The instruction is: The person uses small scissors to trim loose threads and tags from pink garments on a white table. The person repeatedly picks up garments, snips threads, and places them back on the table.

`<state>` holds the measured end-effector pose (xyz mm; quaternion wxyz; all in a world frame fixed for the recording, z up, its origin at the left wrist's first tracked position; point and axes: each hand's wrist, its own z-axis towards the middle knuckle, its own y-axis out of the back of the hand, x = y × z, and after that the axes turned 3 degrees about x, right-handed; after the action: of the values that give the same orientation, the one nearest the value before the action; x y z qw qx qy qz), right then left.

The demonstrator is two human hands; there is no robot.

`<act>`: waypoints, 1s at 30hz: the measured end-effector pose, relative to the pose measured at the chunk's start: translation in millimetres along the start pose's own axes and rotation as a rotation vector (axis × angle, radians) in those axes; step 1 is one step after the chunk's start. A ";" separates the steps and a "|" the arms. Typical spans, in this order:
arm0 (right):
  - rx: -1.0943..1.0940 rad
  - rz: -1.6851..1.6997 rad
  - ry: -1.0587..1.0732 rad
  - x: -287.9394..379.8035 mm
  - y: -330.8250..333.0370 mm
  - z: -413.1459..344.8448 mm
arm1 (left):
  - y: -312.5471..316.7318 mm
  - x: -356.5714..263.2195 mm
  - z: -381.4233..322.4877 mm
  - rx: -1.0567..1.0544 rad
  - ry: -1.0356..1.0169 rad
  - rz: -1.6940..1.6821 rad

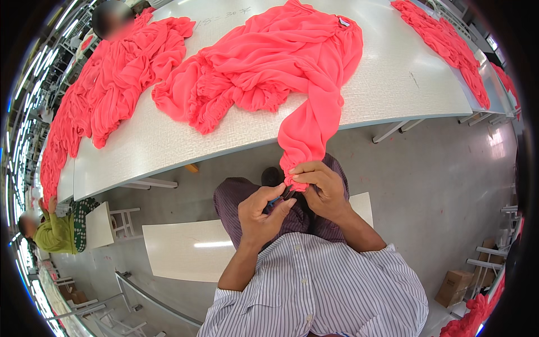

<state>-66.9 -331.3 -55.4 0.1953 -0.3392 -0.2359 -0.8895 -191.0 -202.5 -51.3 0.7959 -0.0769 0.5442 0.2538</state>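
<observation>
A coral-pink gathered garment (269, 63) lies crumpled on the pale table, with one sleeve (311, 122) hanging over the edge towards my lap. My right hand (326, 189) pinches the sleeve's elastic cuff (296, 182) between thumb and fingers. Just left of it, my left hand (263, 215) is closed around a small pair of thread snips (287, 193) with dark blades and a blue part. The blade tips are at the cuff's edge; whether they touch the cloth cannot be told. A small label (344, 22) shows at the garment's neckline.
The pale table (400, 94) curves across the front, its edge above my knees. More coral garments (122, 76) are heaped at the left, others (450, 50) at the right. Co-workers sit at the left side and far left. A pale bench (185, 248) is under me; a cardboard box (454, 286) stands at right.
</observation>
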 end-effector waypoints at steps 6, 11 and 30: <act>0.005 -0.018 -0.003 1.2 0.8 2.6 | -3.1 -5.7 -2.5 -0.106 0.086 0.004; 0.013 -0.004 0.000 0.8 -1.2 2.6 | -1.9 -1.5 5.4 -0.049 -0.068 0.046; 0.043 -0.046 0.023 -0.5 1.1 2.4 | 15.1 -4.2 2.9 0.011 0.140 -0.144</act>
<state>-64.8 -330.8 -53.9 0.1849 -0.3193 -0.2604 -0.8922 -197.1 -189.7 -44.0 0.7727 -0.1292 0.5927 0.1870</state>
